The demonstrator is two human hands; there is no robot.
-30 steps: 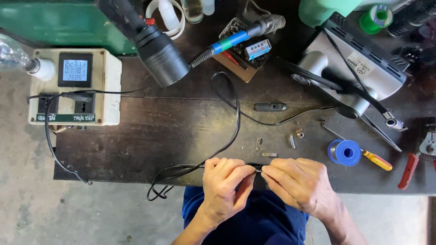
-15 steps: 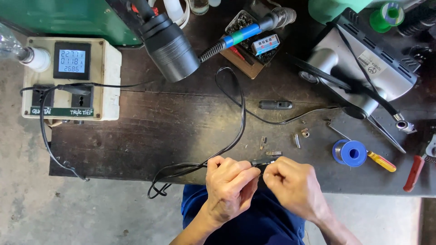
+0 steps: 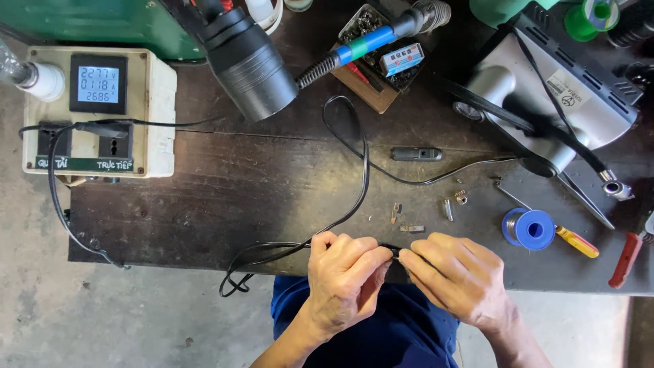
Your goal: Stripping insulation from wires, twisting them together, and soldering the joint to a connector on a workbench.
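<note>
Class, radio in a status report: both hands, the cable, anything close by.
Left hand and right hand: each has a grip on the black cable at the bench edge. Small metal parts lie just beyond. Solder spool right, apart.

Two bare hands are being shown at the lower edge, the left hand [image 3: 344, 276] and the right hand [image 3: 456, 276]. No gloves, rings or watch are being worn, and both forearms are being left uncovered by sleeves. Blue trousers [image 3: 381, 327] are being worn beneath them.
</note>
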